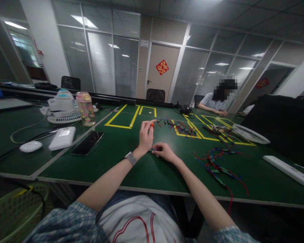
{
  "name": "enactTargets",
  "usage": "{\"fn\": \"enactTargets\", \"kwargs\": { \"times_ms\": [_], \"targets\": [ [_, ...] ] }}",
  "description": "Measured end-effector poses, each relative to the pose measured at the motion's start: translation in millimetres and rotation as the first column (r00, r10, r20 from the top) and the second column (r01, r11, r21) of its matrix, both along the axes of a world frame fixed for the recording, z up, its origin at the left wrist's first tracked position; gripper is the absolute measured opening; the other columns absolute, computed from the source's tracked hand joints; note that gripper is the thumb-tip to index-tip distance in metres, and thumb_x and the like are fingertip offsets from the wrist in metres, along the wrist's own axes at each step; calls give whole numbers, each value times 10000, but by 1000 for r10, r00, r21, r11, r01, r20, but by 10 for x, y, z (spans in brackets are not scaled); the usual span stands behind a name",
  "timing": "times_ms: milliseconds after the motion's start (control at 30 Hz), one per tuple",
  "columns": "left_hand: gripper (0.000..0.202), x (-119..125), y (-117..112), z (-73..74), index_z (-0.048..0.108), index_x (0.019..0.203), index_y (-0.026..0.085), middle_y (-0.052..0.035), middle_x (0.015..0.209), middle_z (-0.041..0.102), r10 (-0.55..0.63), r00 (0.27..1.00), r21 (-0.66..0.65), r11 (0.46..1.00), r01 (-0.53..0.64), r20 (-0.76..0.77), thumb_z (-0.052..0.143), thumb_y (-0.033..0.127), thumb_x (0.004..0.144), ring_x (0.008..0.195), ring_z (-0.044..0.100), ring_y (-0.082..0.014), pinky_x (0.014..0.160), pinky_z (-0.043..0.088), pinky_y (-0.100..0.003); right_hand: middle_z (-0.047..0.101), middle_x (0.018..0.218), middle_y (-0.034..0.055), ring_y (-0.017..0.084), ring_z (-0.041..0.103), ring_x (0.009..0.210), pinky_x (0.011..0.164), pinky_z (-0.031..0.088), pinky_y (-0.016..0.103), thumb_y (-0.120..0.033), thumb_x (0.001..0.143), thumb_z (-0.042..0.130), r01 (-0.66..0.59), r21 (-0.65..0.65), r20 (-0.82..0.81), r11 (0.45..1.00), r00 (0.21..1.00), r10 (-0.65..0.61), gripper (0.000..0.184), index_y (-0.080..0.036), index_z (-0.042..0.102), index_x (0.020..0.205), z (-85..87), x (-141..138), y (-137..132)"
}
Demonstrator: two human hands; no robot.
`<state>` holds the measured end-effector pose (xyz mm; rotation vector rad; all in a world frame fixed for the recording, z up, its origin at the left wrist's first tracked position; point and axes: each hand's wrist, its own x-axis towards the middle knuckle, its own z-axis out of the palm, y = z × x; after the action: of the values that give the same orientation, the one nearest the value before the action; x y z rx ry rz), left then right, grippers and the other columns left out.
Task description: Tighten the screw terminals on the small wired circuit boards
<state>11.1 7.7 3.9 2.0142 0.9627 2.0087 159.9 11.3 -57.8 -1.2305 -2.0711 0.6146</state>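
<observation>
My left hand (145, 135), with a watch at its wrist, is closed around a small orange-red object (152, 125). Fingers hide most of that object, so its kind is unclear; the index finger points out to the right. Just below, my right hand (165, 152) pinches a small wired circuit board (152, 150) low over the green table. Only a sliver of this board shows between the two hands. To the right lies a loose group of green circuit boards (215, 168) with red and blue wires. Beyond my hands, several more small wired boards (181, 127) form a row.
On the green table (111, 165) at left are a phone (88, 143), white power bank (62, 138), white mouse (30, 146), bottle (85, 109) and fan (63, 108). A white bar-shaped object (288, 170) lies right. Another person (215, 101) sits at the far right side.
</observation>
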Motion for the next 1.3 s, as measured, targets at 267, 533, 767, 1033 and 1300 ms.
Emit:
{"fn": "enactTargets", "kwargs": {
  "times_ms": [267, 533, 767, 1033, 1300],
  "targets": [
    [243, 20, -14, 15, 628, 1100, 212, -31, 903, 472, 79, 997, 8, 997, -79, -4, 556, 181, 870, 786, 513, -140, 755, 474, -271, 635, 760, 20, 134, 545, 688, 660, 432, 249, -224, 709, 724, -18, -5, 1, 1000, 1000, 18, 194, -160, 726, 892, 30, -2, -11],
    [318, 3, -18, 20, 595, 1170, 213, -65, 1047, 561, -29, 1000, 8, 1000, 29, -2, 374, 157, 948, 989, 552, -167, 883, 456, -301, 634, 766, 20, 134, 545, 694, 669, 422, 249, -215, 704, 731, -5, -10, -5, 1000, 1000, 5, 194, -156, 729, 889, 39, -11, -27],
    [216, 18, -28, 35, 636, 1067, 212, -26, 899, 509, 66, 998, 18, 998, -66, -8, 549, 169, 874, 785, 527, -131, 753, 473, -259, 643, 762, 22, 129, 543, 683, 653, 418, 239, -208, 711, 725, -13, 3, 24, 1000, 1000, 13, 183, -153, 734, 885, 70, -17, -39],
    [293, 5, -23, 18, 615, 1124, 207, -59, 1010, 535, 32, 999, 17, 999, -32, -4, 393, 148, 943, 947, 553, -157, 856, 468, -290, 638, 749, 17, 132, 545, 677, 653, 425, 244, -220, 702, 730, -14, 16, 13, 1000, 1000, 14, 188, -163, 733, 881, 49, -10, -25],
    [224, 13, -21, 46, 632, 1069, 207, -25, 899, 505, 94, 996, 21, 995, -94, -1, 532, 149, 876, 772, 520, -127, 740, 472, -255, 653, 775, 28, 136, 555, 691, 654, 428, 246, -225, 709, 728, -19, 8, 10, 1000, 1000, 19, 191, -154, 727, 886, 44, 0, -24]
  ]
}}
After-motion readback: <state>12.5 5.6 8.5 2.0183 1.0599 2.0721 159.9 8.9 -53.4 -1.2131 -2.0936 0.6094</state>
